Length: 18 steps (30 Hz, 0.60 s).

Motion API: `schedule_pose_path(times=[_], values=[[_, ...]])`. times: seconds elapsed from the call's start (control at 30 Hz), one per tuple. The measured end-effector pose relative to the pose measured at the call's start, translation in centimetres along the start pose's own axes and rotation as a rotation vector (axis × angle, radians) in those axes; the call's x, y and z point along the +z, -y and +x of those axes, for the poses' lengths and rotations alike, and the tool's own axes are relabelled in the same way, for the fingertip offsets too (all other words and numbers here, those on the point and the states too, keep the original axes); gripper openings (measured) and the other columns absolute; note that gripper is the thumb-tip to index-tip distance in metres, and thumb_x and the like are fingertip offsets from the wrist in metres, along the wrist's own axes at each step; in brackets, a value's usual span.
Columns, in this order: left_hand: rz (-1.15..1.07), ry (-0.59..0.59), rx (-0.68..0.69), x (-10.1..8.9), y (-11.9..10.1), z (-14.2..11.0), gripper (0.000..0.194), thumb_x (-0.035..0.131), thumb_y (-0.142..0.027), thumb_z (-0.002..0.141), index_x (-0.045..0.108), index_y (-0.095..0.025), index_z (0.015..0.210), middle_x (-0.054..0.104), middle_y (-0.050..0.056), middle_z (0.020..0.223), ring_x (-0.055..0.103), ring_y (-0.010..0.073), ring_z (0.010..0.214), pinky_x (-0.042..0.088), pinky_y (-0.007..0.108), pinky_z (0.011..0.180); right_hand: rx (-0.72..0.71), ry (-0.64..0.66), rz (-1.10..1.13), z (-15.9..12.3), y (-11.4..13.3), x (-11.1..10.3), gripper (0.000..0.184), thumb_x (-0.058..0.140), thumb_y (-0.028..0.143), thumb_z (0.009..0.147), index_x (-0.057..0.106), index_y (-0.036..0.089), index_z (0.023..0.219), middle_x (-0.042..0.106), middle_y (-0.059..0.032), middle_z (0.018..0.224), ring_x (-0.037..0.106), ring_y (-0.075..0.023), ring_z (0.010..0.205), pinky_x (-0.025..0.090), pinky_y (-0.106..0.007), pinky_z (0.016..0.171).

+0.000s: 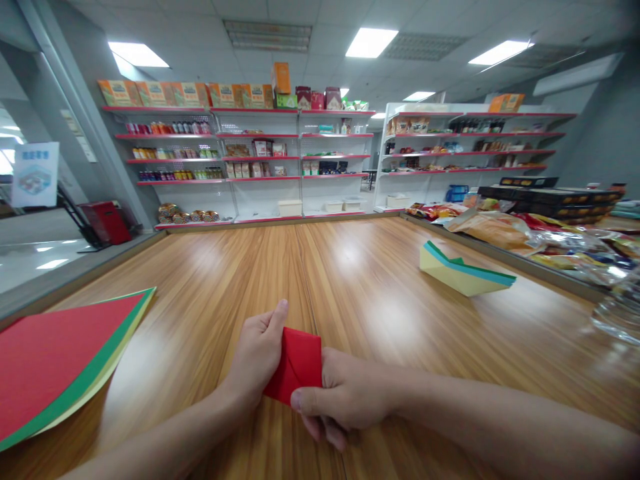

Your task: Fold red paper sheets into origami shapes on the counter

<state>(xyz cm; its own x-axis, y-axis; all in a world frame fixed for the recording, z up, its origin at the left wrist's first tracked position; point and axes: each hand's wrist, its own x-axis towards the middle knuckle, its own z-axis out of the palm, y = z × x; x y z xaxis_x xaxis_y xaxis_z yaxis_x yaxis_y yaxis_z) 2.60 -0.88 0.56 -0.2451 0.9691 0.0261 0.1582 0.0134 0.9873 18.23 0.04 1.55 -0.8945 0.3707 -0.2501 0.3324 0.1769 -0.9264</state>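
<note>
A small folded piece of red paper [298,363] sits between both hands, low over the wooden table [350,280]. My left hand [257,357] grips its left side, thumb raised along the edge. My right hand [345,400] pinches its right side, thumb laid under the lower corner and fingers curled beneath. To the far left lies a stack of coloured paper sheets [60,363], red on top with green and yellow under it. Two folded paper pieces, yellow and teal [463,270], rest on the table at the right.
A side counter on the right carries packaged snacks [500,230], dark boxes [550,200] and a clear plastic item [617,310]. White shop shelves with red edges [260,160] line the back wall. A red bin [105,223] stands at the left.
</note>
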Motion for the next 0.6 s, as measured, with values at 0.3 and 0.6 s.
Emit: schedule_pose_path(times=[0.3, 0.6], values=[[-0.084, 0.120, -0.050, 0.1, 0.8, 0.3, 0.050, 0.054, -0.059, 0.076, 0.032, -0.021, 0.054, 0.029, -0.008, 0.044, 0.025, 0.0064, 0.038, 0.018, 0.020, 0.037, -0.213, -0.080, -0.088, 0.0, -0.8, 0.3, 0.039, 0.047, 0.033, 0.089, 0.054, 0.013, 0.057, 0.052, 0.0019, 0.047, 0.049, -0.0061, 0.042, 0.042, -0.015, 0.045], [-0.003, 0.285, -0.028, -0.3, 1.1, 0.6, 0.050, 0.053, -0.057, 0.077, 0.032, -0.020, 0.052, 0.025, -0.008, 0.045, 0.022, 0.0063, 0.040, 0.015, 0.021, 0.039, -0.239, -0.295, 0.005, 0.0, -0.9, -0.1, 0.062, 0.038, 0.062, 0.087, 0.045, 0.015, 0.047, 0.043, 0.0027, 0.037, 0.038, -0.0046, 0.033, 0.029, -0.016, 0.034]])
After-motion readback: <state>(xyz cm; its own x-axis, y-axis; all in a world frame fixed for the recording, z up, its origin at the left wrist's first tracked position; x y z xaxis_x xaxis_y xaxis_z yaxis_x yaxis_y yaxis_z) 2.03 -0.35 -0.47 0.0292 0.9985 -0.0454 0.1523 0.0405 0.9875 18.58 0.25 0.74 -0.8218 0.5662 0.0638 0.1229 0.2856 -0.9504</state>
